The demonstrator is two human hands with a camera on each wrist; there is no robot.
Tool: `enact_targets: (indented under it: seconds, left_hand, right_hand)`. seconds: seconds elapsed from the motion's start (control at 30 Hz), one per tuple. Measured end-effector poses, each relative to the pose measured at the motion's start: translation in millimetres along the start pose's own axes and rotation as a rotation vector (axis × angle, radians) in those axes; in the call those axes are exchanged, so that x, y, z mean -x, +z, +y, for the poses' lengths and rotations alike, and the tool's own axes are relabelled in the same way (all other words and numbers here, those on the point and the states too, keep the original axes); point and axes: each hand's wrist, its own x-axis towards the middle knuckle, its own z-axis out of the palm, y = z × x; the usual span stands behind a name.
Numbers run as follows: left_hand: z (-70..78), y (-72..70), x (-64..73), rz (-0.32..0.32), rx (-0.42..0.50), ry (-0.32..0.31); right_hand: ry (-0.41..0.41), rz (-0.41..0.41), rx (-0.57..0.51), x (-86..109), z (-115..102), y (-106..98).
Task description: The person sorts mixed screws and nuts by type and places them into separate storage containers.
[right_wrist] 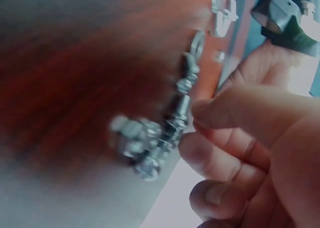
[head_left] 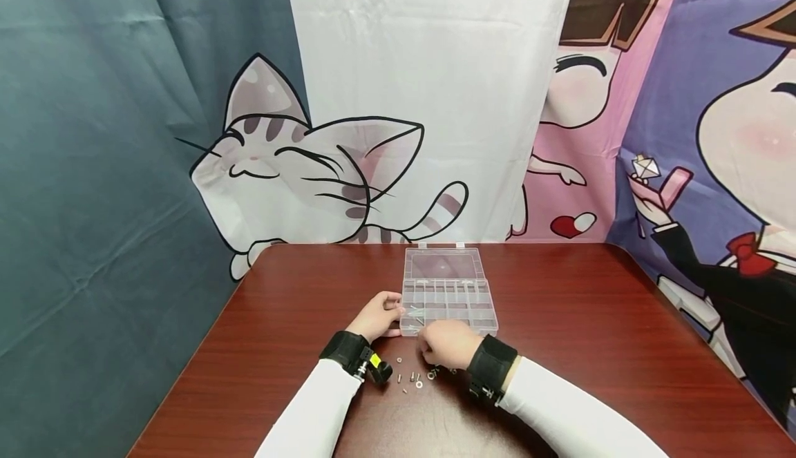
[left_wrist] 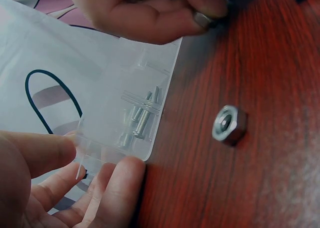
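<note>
A clear plastic compartment box point(head_left: 449, 304) lies open, its lid point(head_left: 443, 263) laid back toward the cloth. My left hand point(head_left: 378, 316) grips its left front corner, thumb and fingers on the wall in the left wrist view. Several silver screws point(left_wrist: 143, 119) lie in the compartments near that corner. My right hand point(head_left: 450, 344) is curled over loose hardware in front of the box. Its thumb and forefinger pinch a small silver metal piece point(left_wrist: 202, 20), largely hidden by the fingers. Just below those fingertips is a blurred heap of screws and nuts point(right_wrist: 132, 135).
A hex nut point(left_wrist: 229, 125) stands apart on the brown table point(head_left: 298, 292). Several small screws and a washer point(head_left: 419, 385) are scattered in front of the box. Printed cloth point(head_left: 423, 64) hangs behind the table's far edge.
</note>
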Motion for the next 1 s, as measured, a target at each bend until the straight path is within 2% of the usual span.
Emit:
enact_targets:
  seconds: [0.13,0.27,0.4,0.6,0.87,1.0]
  left_hand:
    - [1.2,-0.1,0.2,0.010,-0.001,-0.004]
    - [0.7,0.6,0.6,0.012,0.005,-0.006]
    - [-0.1,1.0,-0.5,0.009,0.022,-0.002]
    - [0.0,0.8,0.6,0.010,0.007,0.005]
    - [1.8,0.8,1.1,0.001,0.017,-0.009]
    - [7.2,1.3,5.9,-0.002,0.023,-0.007]
  right_hand:
    - [0.003,-0.014,-0.081,-5.1,5,-5]
    - [0.019,0.046,-0.206,-11.7,18,-13]
    - [0.101,0.123,-0.300,-19.6,37,-18]
    - [0.239,0.176,-0.261,-29.2,62,-14]
    - [0.294,0.143,-0.184,-35.1,69,-8]
    - [0.322,0.124,-0.175,-38.4,70,-7]
